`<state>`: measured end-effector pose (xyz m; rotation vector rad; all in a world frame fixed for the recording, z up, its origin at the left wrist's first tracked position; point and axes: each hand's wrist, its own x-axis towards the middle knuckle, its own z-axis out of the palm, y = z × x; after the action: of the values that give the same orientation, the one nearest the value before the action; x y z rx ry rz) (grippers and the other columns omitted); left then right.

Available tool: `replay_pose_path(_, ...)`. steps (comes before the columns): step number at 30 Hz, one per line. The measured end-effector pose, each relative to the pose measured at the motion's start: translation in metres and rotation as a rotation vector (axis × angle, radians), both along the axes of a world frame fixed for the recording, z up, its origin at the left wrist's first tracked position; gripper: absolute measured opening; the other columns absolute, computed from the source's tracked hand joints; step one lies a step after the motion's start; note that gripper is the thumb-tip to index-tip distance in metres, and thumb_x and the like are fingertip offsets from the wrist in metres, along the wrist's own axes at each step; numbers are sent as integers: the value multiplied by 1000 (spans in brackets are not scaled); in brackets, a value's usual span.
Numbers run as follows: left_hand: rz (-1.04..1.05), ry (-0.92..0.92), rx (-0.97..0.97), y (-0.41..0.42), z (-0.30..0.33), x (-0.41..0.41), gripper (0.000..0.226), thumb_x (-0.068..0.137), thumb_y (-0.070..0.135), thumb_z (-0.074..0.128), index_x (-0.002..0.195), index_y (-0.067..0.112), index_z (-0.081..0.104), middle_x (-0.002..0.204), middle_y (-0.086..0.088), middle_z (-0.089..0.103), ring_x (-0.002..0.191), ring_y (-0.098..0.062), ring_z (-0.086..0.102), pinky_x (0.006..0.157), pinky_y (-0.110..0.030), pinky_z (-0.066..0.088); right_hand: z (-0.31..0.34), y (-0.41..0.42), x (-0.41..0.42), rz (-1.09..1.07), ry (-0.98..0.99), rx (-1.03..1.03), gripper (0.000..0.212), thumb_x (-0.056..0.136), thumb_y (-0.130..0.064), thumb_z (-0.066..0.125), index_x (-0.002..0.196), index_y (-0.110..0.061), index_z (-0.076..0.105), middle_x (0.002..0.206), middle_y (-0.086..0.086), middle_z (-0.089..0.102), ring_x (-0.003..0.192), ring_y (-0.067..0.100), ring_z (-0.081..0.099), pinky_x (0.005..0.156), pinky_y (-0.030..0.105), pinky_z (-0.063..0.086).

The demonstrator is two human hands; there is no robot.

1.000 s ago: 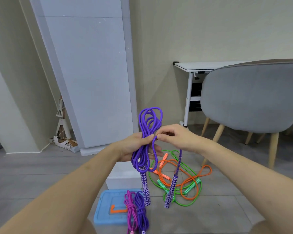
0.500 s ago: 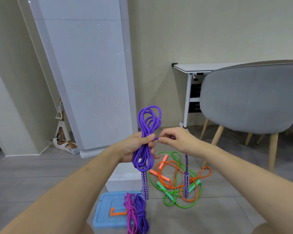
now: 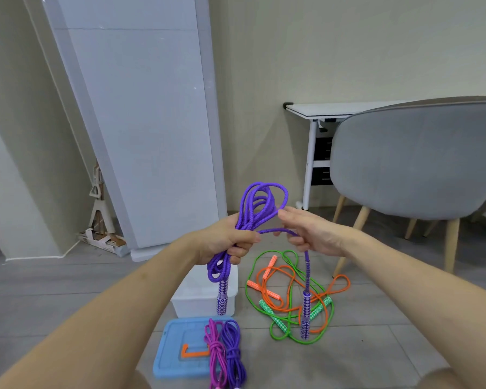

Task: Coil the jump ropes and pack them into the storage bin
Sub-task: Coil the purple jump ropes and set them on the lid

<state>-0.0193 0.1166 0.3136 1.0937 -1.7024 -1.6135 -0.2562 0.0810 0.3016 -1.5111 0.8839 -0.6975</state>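
While both hands grip the purple rope (image 3: 260, 204), the white bin (image 3: 202, 303) interior stays hidden.

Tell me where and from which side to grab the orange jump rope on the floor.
Take the orange jump rope by its two patterned handles, which lie close together at the heap's left. Come from above: they lie flat on the floor and seem to sit over the green jump rope, which tangles with the orange cord, so lifting should free it.
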Motion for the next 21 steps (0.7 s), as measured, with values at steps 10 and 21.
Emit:
replay_pose_path(10,-105,-108,-2,5,-3,-8,19,100,20,60,87,34,56,65,1,31,52,-12,27,48,-24,36,13,2,9,-154,-33,-8,20,96,-38,69,86,-21,66,63,-2,32,53,13,16,47,27,12)
replay_pose_path(21,-137,-84,6,4,4,-9,11,101,17,59,103,12,50,64,2,31,53,-12,28,52,-23,40,30,7,2,-92,-181,24,28,97,-47,60,94,-20,66,65,-7,46,48,8,16,46,25,9)
